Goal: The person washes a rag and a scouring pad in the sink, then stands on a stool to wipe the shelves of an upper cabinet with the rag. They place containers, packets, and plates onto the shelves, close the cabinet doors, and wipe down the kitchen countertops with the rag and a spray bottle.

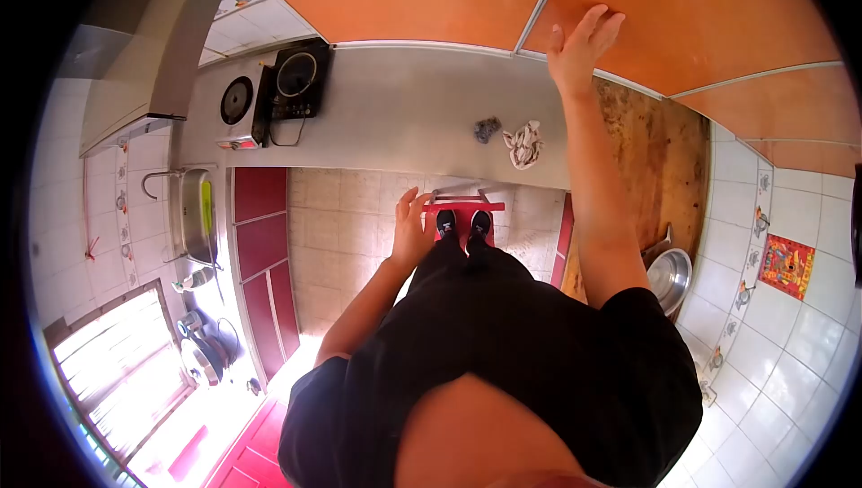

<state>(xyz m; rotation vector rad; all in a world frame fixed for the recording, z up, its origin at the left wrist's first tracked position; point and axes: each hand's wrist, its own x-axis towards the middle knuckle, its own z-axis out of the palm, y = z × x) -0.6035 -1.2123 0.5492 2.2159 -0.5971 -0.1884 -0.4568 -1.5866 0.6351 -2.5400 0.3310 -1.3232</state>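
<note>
My right hand [582, 50] is raised to the orange cabinet door [691, 12], its fingers stretched out and seeming to touch the door near its lower left edge. Nothing shows in that hand. Lower down, my left hand [413, 229] hangs in front of the counter with its fingers apart, holding nothing. My feet, in dark shoes, stand on a red stool [465, 206] between the two arms. On the grey countertop [404, 106] below the cabinets lie a crumpled pale cloth [523, 145] and a dark scouring pad [487, 130].
An induction cooker [298, 75] and another stove [237, 100] stand at the counter's left end. Further left is a sink [193, 219] with something yellow-green in it. A metal pan [669, 280] sits on the wooden surface [669, 156] at right. A range hood [148, 57] juts out upper left.
</note>
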